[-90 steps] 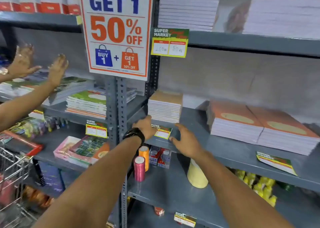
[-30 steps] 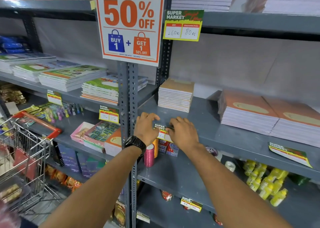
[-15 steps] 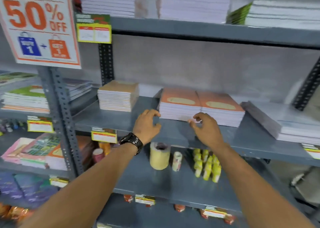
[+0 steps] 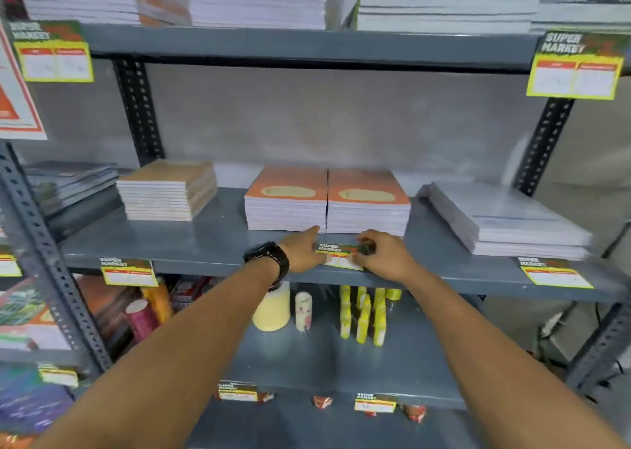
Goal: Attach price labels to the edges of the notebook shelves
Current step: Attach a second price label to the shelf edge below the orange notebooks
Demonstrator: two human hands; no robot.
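A yellow and green price label (image 4: 339,254) lies against the front edge of the grey middle shelf (image 4: 211,264), below two orange notebook stacks (image 4: 326,199). My left hand (image 4: 302,250), with a black watch on the wrist, holds the label's left end. My right hand (image 4: 384,255) pinches its right end. Other price labels hang on the same edge at the left (image 4: 128,272) and right (image 4: 555,273).
A brown notebook stack (image 4: 167,189) and a wrapped white stack (image 4: 505,221) flank the orange ones. Upper shelf carries white stacks and two labels (image 4: 577,64). Below are a yellow roll (image 4: 271,307), yellow bottles (image 4: 363,315) and thread spools (image 4: 140,319). A perforated upright (image 4: 44,257) stands at the left.
My view and both hands shifted right from the label under the brown stack. Half a second ago the hands hovered apart with nothing in them; now they hold a label on the edge below the orange stacks.
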